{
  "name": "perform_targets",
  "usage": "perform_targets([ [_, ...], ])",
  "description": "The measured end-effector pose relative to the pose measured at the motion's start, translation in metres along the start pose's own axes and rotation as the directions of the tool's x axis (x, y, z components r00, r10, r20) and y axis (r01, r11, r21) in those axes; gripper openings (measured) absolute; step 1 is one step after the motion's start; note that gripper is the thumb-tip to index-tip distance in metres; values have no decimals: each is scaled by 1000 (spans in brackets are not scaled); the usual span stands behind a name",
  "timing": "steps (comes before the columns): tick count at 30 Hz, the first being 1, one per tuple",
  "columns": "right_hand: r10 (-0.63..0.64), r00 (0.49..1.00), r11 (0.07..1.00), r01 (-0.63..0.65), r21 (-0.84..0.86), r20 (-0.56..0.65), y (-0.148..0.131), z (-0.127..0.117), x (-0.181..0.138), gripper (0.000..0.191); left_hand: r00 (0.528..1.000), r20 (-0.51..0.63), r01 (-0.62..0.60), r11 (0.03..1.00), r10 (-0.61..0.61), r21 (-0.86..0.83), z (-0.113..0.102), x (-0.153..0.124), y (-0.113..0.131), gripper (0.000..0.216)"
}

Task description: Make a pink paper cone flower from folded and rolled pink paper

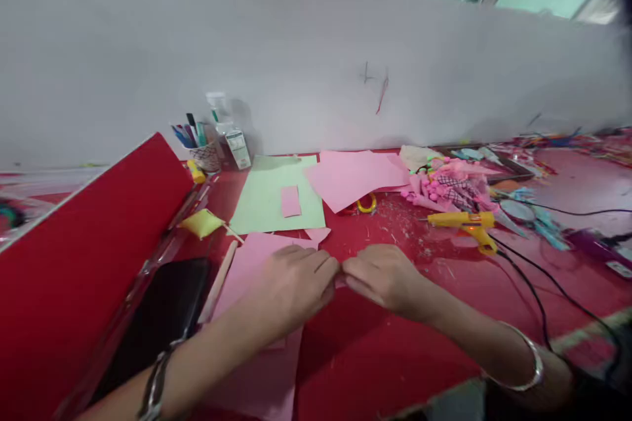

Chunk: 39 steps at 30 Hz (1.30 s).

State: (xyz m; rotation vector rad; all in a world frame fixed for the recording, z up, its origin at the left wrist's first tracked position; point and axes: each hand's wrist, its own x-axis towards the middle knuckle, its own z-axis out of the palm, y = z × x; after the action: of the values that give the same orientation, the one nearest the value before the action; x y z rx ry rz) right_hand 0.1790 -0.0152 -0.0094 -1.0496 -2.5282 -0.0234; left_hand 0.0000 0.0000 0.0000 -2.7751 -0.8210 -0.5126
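head view: holding left hand (299, 283) and right hand (388, 279) close together over the red counter (370, 362), clamping curled fingers (326, 271) on a small piece (340, 283), seemingly pink paper, mostly hidden between both; hovering leftward above a pink sheet (266, 381), leaving a yellow glue gun (461, 220) lying off to the right.

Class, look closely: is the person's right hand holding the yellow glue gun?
No, the yellow glue gun lies on the red tabletop, apart from the right hand, which is close to the left hand.
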Motion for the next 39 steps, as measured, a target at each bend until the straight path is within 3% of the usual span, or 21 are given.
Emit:
perform_targets([
  [5, 78, 992, 961, -100, 256, 97, -9, -2, 6, 28, 987, -117, -101, 993, 106, 54, -1, -12, -11, 20],
  [11, 154, 977, 851, -207, 483, 147, -9, -8, 5, 23, 965, -163, -183, 973, 205, 142, -8, -24, -26, 25],
  [16, 229, 962, 823, -272, 499, 148, 4, -17, -2, 24, 981, -169, -47, 967, 92, 249, -4, -44, -54, 25],
  [19, 271, 951, 809, -310, 500, 151, 11, -20, -5, 25, 976, -175, 173, 954, -132, 247, -7, -50, -67, 26],
  [21, 275, 947, 801, -321, 505, 165, 14, -20, -5, 25, 940, -91, 335, 941, -330, 51, -14, -48, -66, 23],
  [22, 264, 948, 799, -317, 512, 176, 14, -19, -4, 24, 935, -6, 350, 930, -353, -113, -18, -45, -63, 23],
  [25, 206, 956, 808, -286, 515, 208, 14, -16, -1, 25, 950, 267, 269, 865, -164, -424, -26, -35, -48, 28],
  [27, 144, 963, 863, -236, 447, 229, 13, -14, 3, 27, 924, 368, 255, 887, -106, -386, -23, -30, -38, 22],
  [29, 78, 973, 943, -143, 300, 219, 11, -12, 8, 26, 914, 399, 208, 932, -77, -297, -16, -26, -31, 29],
  [32, -11, 990, 995, -4, 104, 142, 3, -7, 17, 21, 930, 352, 184, 962, -105, -200, -6, -23, -23, 31],
  [35, -41, 997, 998, 37, 59, 66, -5, 1, 25, 16, 944, 299, 201, 961, -139, -188, -2, -20, -16, 30],
  [39, -14, 1000, 995, 13, 94, 9, -3, 12, 26, 10, 918, 343, 321, 882, -200, -346, -5, -22, -13, 33],
])
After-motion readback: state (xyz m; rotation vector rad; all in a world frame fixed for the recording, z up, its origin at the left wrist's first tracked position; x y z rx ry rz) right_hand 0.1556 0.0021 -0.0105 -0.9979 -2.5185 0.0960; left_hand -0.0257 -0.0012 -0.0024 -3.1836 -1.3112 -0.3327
